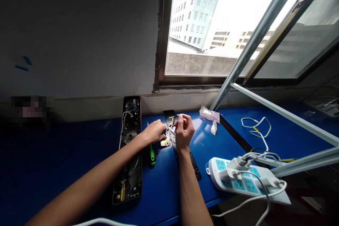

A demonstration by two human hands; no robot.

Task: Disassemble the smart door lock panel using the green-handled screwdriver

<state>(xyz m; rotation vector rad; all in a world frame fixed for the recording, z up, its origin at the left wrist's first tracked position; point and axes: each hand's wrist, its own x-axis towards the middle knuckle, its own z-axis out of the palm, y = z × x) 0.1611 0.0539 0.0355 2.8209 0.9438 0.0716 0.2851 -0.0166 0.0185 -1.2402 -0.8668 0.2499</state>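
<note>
My left hand (154, 132) has its fingers curled down beside a small metal plate (166, 142); what they grip is hidden. Just to the right, my right hand (184, 130) is raised in a pinch, with a thin wire (173, 119) at its fingertips. Below both hands lies a long narrow black panel (195, 166), partly covered by my right forearm. A long black housing (129, 169) lies open at the left, with wires, a round coil-like part and a brass-coloured part inside. Between housing and panel rests a screwdriver with a green handle (152, 155).
A white power strip (215, 180) with several plugs sits at the right edge of the blue table (156, 194). Grey metal frame bars (283, 107) slant across the right side. A plastic packet (209, 114) and a loose white cable (261, 134) lie farther back, below the window.
</note>
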